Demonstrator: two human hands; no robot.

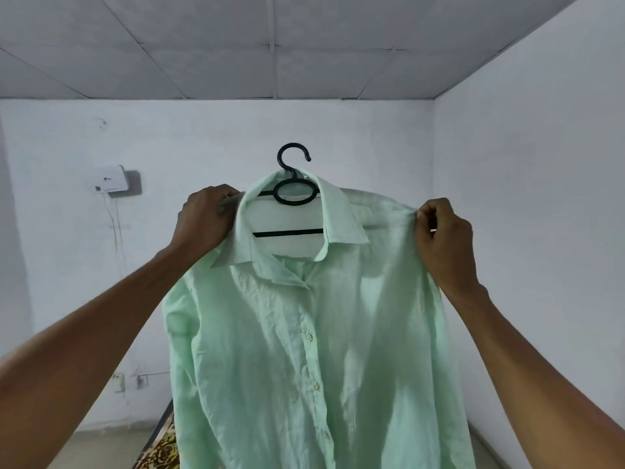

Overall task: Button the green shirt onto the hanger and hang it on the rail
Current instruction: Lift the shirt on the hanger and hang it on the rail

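- Room: white walls [527, 198] and a panelled ceiling [270, 45] filled the background; no rail was visible.
- Shirt [304, 350]: pale green, wrinkled, was held up mid-air in front of the camera at chest-to-head height, front facing the camera. It draped over the hanger, lower part running out of frame at the bottom.
- Placket was closed from below the collar down; 4 buttons showed along it, the top one [308, 336] clearest. Neck opening was open, collar [341, 214] spread flat on both sides.
- Left hand [206, 218]: closed on the shirt's shoulder just beside the collar, fingers curled over the fabric edge. Whether it also clamped the hanger arm under the cloth: cannot tell.
- Right hand [443, 245]: closed, pinching the other shoulder seam at the outer end, fabric bunched between thumb and fingers.
- Hanger [296, 192]: black plastic, inside the shirt. Hook stuck up above the collar, free of any support; the ring below it and 1 crossbar showed through the neck opening.
- White box [110, 179] was mounted on the back wall, left of the left hand, with cords hanging down.
- Patterned cloth [162, 448] showed at the bottom edge, beside the shirt's left side.
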